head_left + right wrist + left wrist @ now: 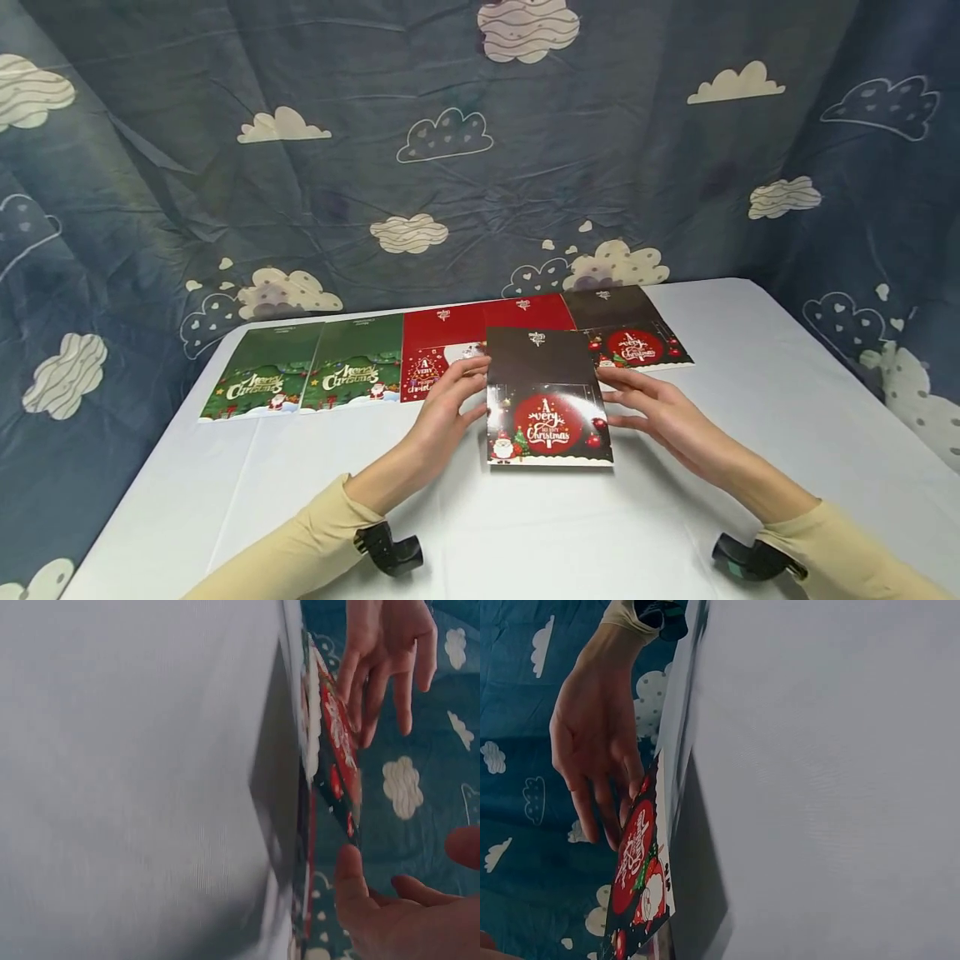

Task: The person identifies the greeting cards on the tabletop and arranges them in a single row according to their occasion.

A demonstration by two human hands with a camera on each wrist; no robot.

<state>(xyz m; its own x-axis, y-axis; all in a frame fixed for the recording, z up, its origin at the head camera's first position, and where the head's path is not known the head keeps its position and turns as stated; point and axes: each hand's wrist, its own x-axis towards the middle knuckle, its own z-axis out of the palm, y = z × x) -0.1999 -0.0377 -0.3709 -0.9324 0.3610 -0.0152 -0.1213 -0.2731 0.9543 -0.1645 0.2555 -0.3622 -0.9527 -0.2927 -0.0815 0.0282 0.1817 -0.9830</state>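
A dark Christmas card [550, 400] with a red circle and white lettering stands tilted just above the white table, its shadow showing beneath in both wrist views. Along its left edge lie the fairly straight fingertips of my left hand [447, 400]. My right hand [667, 417] touches the opposite edge with extended fingers. Seen from the right wrist, the right thumb [463, 847] stays apart from the card. A matching dark card [633, 342] lies behind, partly covered by the one between my hands.
Left of the matching card, two red cards [442, 329] and two green cards [270, 367] continue the row along the table's back edge. The front one hides much of the second red card. A cloud-patterned curtain [450, 192] hangs behind the white tablecloth [315, 475].
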